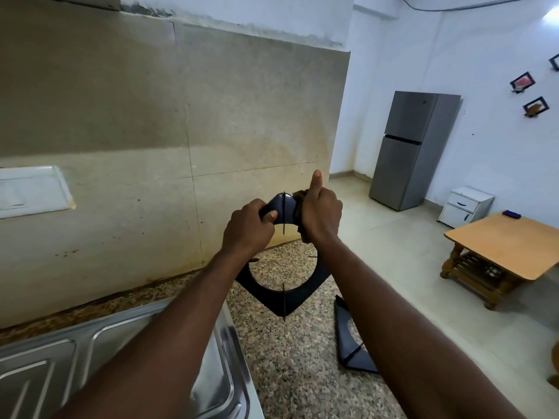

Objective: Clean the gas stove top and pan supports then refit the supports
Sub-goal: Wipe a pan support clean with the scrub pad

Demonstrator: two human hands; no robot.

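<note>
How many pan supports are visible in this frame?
2. One pan support is held up over the counter by the left hand and right hand; a second pan support lies on the counter, partly hidden by the right forearm.

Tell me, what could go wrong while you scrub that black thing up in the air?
The support is held tilted above the counter; only the left hand grips it, so it might slip and drop. The right hand rubs a cloth close to thin metal prongs, which could poke fingers.
</note>
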